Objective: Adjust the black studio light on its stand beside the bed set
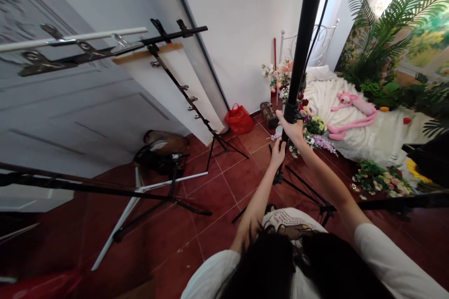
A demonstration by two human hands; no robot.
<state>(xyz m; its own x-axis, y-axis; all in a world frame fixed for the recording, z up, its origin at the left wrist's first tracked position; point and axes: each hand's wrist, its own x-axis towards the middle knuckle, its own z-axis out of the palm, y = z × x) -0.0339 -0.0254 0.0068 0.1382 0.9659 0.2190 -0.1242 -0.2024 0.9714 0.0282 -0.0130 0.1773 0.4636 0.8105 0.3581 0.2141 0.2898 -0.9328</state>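
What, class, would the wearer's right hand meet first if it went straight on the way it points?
The black pole, which the right hand grips; beyond that, perhaps the white wall, though depth is unclear.

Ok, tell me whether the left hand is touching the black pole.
Touching. The head view shows the left hand gripping the black pole, just below the right hand.

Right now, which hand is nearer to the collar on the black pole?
The right. The right hand grips right at the collar, while the left hand holds the black pole lower down, below the right hand.
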